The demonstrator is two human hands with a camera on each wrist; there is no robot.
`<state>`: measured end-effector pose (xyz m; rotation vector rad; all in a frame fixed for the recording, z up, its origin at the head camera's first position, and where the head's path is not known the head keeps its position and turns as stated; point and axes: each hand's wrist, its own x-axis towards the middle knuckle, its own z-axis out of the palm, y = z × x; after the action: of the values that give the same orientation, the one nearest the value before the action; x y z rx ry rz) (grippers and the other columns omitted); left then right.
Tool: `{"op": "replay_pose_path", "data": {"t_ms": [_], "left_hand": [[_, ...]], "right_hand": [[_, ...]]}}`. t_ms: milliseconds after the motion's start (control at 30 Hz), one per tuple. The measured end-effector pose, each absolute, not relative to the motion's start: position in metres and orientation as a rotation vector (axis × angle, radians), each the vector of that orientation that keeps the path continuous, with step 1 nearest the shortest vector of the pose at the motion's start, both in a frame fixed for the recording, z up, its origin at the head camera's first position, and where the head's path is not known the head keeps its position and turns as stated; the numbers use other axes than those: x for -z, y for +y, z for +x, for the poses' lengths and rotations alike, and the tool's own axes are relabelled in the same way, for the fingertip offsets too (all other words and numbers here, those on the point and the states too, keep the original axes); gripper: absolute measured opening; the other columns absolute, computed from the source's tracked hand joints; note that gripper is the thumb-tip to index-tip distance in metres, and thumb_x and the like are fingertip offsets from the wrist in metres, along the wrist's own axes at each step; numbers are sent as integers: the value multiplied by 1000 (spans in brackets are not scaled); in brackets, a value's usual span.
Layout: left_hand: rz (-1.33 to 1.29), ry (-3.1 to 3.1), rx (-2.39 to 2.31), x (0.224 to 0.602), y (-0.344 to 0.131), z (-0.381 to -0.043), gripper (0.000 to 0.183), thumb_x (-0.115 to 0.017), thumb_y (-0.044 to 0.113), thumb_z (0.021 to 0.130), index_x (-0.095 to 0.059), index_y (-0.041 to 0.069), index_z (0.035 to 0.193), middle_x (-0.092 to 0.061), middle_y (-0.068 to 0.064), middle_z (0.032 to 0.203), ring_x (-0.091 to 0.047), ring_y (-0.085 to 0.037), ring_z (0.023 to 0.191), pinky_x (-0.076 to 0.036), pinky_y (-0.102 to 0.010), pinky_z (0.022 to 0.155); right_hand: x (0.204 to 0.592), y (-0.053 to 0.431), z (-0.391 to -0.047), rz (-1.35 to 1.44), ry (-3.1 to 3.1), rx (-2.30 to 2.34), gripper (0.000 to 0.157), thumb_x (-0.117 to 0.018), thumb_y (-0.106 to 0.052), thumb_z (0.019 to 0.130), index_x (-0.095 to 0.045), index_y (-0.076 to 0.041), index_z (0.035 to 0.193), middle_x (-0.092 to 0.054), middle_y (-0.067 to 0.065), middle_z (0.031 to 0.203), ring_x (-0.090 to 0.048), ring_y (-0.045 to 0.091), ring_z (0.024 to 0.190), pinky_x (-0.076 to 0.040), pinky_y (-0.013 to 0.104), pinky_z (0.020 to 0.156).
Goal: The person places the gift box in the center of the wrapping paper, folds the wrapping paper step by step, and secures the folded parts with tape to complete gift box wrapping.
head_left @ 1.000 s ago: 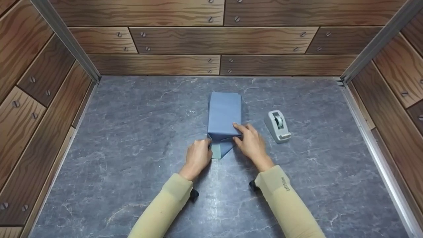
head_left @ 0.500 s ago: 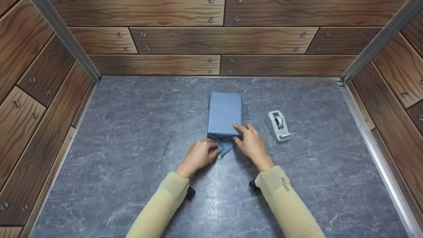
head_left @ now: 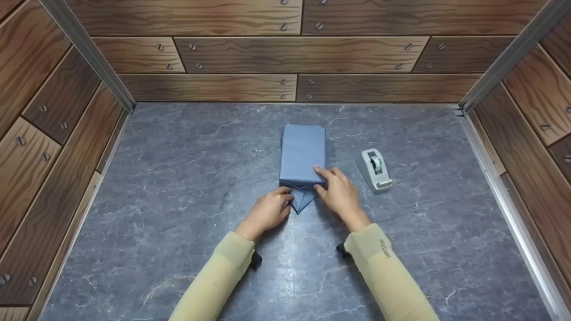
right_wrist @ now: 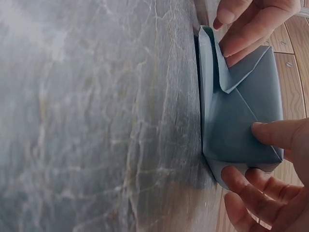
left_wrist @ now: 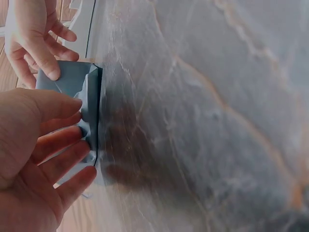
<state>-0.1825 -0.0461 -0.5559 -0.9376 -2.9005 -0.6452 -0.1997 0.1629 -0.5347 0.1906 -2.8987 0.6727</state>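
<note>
Parcel (head_left: pixel 303 151): blue-wrapped, flap (head_left: pixel 304 199) at near end
Left hand (head_left: pixel 267 209): fingers apart, touching flap
Right hand (head_left: pixel 340 191): clamped on parcel's near-right corner
Tape dispenser (head_left: pixel 368 170): right of parcel

Nearside of the blue package (head_left: pixel 303 151), 2 sleeves (head_left: pixel 212 276) run off the head view's bottom edge — the right one's lettering (head_left: pixel 385 248) blurred.

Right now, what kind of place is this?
Maybe a small work booth for wrapping things: it has wood-patterned walls, and a blue paper parcel sits near a tape dispenser.
</note>
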Motion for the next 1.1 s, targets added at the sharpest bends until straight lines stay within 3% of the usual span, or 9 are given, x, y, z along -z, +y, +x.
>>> {"op": "replay_pose_path", "data": {"t_ms": [300,500,667,933,1100], "left_hand": [[-1043,-2877,479,558,-46,-181,33,-60,22,86,-63,7,116,-50,-9,121,-48,-26,107,-40,-39,90],[-1023,-2970,458,556,-46,-180,46,-57,25,89,-51,7,130,-45,-9,131,-43,-26,118,-34,-39,98],[-1021,-3047,444,553,-46,-176,52,-56,25,90,-42,5,136,-41,-10,137,-37,-27,125,-27,-42,102],[-1109,-2964,306,556,-46,-175,44,-60,32,87,-56,7,123,-43,-10,129,-41,-28,118,-33,-46,96],[-1107,-2989,271,557,-46,-175,51,-58,40,87,-54,8,126,-42,-8,129,-39,-28,118,-32,-47,96]], "right_hand": [[535,163,-201,193,-2907,-675,51,-70,-28,80,-54,-31,128,-54,2,105,-57,26,81,-46,44,63],[535,163,-200,195,-2917,-663,51,-69,-28,81,-52,-31,129,-54,2,105,-55,24,76,-45,42,60],[534,164,-199,196,-2925,-658,51,-68,-28,81,-52,-31,130,-54,4,109,-57,27,82,-46,45,61],[535,164,-200,183,-2921,-660,50,-69,-30,80,-53,-33,128,-54,5,111,-58,32,88,-46,48,66],[534,164,-200,188,-2926,-665,51,-69,-29,80,-52,-33,129,-53,5,111,-57,31,88,-46,48,67]]}}
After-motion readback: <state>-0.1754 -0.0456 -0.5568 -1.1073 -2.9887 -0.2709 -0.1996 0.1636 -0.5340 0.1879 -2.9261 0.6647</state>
